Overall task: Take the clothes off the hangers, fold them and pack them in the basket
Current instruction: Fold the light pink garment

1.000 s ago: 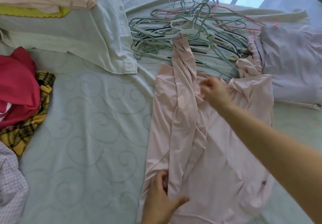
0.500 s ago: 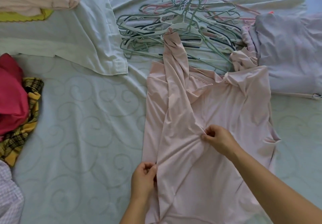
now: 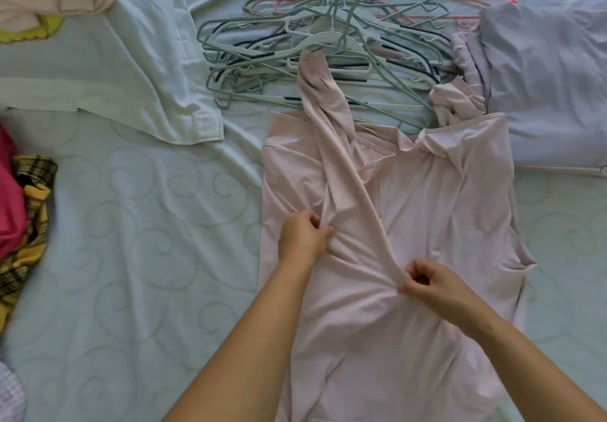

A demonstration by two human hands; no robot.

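Spread lengthwise on the pale swirl-patterned bed (image 3: 131,224), the thin pink long-sleeved top (image 3: 443,224) has its folded-in sleeve running diagonally away from the right hand (image 3: 430,282) pinching it, while the left hand (image 3: 302,236) pinches fabric alongside.

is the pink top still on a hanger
No, the pink top lies flat on the bed, its sleeve end resting over the empty hanger pile.

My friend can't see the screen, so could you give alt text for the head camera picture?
Two bare hands, left hand and right hand, pinch a pale pink garment spread flat on a bed. A pile of empty hangers lies beyond it, other clothes at both sides.
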